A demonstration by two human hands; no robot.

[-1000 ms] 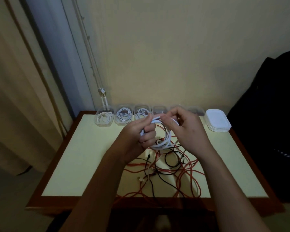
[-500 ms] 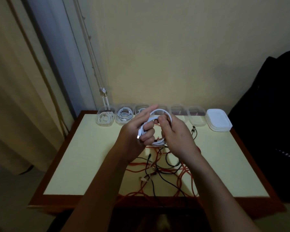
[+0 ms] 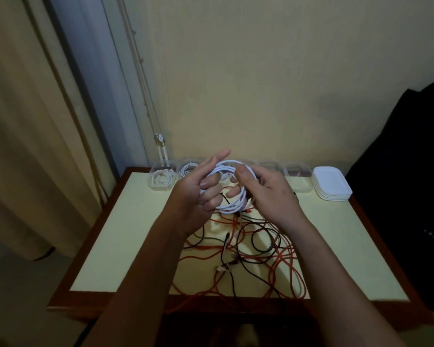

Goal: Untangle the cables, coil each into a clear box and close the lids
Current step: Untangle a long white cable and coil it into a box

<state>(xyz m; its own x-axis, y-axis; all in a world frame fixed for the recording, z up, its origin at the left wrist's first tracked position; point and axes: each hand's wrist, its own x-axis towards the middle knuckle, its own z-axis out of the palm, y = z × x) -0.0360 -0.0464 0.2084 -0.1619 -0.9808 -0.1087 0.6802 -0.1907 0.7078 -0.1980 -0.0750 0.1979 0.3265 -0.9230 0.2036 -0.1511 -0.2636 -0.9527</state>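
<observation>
Centre of frame, above the table (image 3: pixel 125 234): both hands hold one white cable (image 3: pixel 230 209), wound into a round coil of several loops, lifted clear of the surface.

Left hand (image 3: pixel 198 194): forefinger stretched straight up and away, the other fingers curled through the middle of the coil. Right hand (image 3: pixel 268 194): thumb pressed onto the top of the loops, fingers curled behind and pinching the bundle.

Upper centre, along the far table edge: a row of clear boxes. The leftmost box (image 3: pixel 161 181) holds a white cable, as does its neighbour. An empty box (image 3: pixel 297 180) sits to the right, just beside the stack of lids (image 3: pixel 332 182). The boxes behind the hands are hidden. No lids are on.

Lower centre: the tangle (image 3: pixel 238 257) of orange and black cables is spread across the table, unsorted.

Likely risks:
- The coil springs open when one hand lets go, since nothing ties the loops.
- An orange connector hangs just under the coil; I cannot tell whether it is caught. If so, carrying the coil to the boxes would drag the tangle.
- The coil looks wide beside the boxes; forced in, loops could ride up and stop a lid seating.
- The boxes look light and could be knocked by a reach.
</observation>
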